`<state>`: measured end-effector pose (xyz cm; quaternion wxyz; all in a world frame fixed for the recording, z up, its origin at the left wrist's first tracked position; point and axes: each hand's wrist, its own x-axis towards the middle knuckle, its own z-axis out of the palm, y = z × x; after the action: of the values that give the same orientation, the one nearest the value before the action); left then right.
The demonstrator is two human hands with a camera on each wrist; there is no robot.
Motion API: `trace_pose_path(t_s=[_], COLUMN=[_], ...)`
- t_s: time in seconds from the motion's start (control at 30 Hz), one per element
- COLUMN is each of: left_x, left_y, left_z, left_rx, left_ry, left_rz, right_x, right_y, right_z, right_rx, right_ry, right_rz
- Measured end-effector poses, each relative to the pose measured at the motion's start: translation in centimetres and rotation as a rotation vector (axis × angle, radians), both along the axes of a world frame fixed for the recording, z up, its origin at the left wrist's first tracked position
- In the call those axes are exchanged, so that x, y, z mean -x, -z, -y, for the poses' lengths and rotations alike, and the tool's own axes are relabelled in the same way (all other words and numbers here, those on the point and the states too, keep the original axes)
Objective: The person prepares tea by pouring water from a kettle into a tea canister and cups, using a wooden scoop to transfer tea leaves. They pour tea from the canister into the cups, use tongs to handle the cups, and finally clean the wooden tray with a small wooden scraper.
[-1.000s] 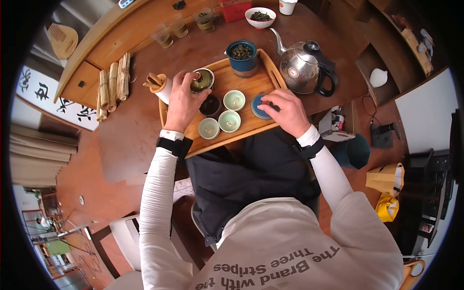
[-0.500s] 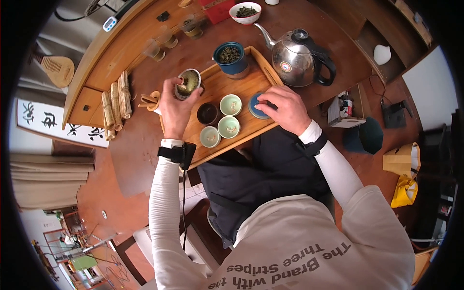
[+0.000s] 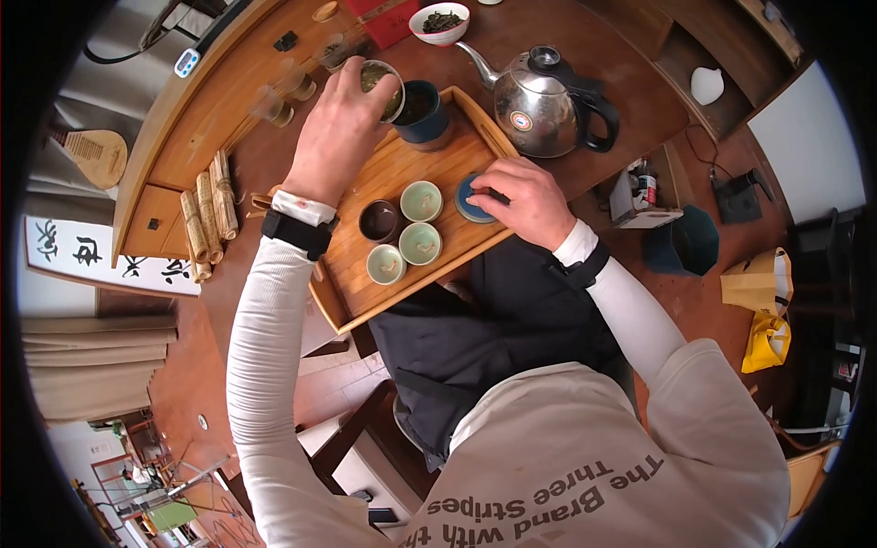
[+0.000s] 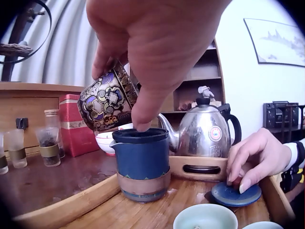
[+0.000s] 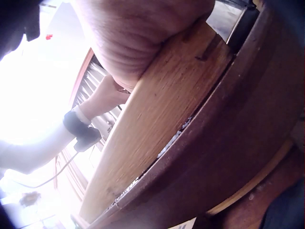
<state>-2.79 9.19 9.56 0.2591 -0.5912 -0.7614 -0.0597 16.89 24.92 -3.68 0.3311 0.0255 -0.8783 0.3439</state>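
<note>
My left hand [image 3: 333, 132] grips a dark patterned tea cup [image 4: 107, 102] by its rim. The cup is tilted over the mouth of a blue teapot [image 4: 143, 162] with a brown band, which stands on a wooden tray [image 3: 343, 265]. My right hand [image 3: 528, 203] pinches the knob of a round blue lid [image 4: 236, 195] lying at the tray's right side. Between the hands sit three pale green cups [image 3: 420, 201] and one dark brown cup [image 3: 379, 221]. In the right wrist view, the tray's side hides the lid and most of the fingers.
A steel kettle [image 3: 539, 110] stands just behind the tray, spout toward the teapot. Farther back are a white bowl of tea leaves [image 3: 439, 23], a red box [image 4: 78, 126] and several banded glasses [image 4: 49, 150]. Rolled bamboo scrolls [image 3: 208, 215] lie at the left.
My left hand has lifted the patterned cup from the tray's left side, carried it forward and right, and tilted it over the teapot. The right hand stays on the blue lid.
</note>
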Motion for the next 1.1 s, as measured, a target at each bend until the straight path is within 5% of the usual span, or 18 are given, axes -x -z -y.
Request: trace_pose_path(t_s=[0.3, 0.8, 1.1], left_x=[0.5, 0.1, -0.6], left_y=[-0.8, 0.7, 1.7], left_z=[-2.9, -5.2, -5.6], left_rx=[0.391, 0.347, 0.363], left_ry=[0.122, 0.214, 0.086], left_rz=[-0.295, -0.558, -0.661], right_x=[0.1, 0.1, 0.1], right_y=[0.3, 0.1, 0.0], right_z=[-0.1, 0.0, 0.1], right_rx=[-0.018, -0.058, -0.06], right_ry=[-0.003, 0.002, 0.013], right_rz=[0.026, 0.007, 0.031])
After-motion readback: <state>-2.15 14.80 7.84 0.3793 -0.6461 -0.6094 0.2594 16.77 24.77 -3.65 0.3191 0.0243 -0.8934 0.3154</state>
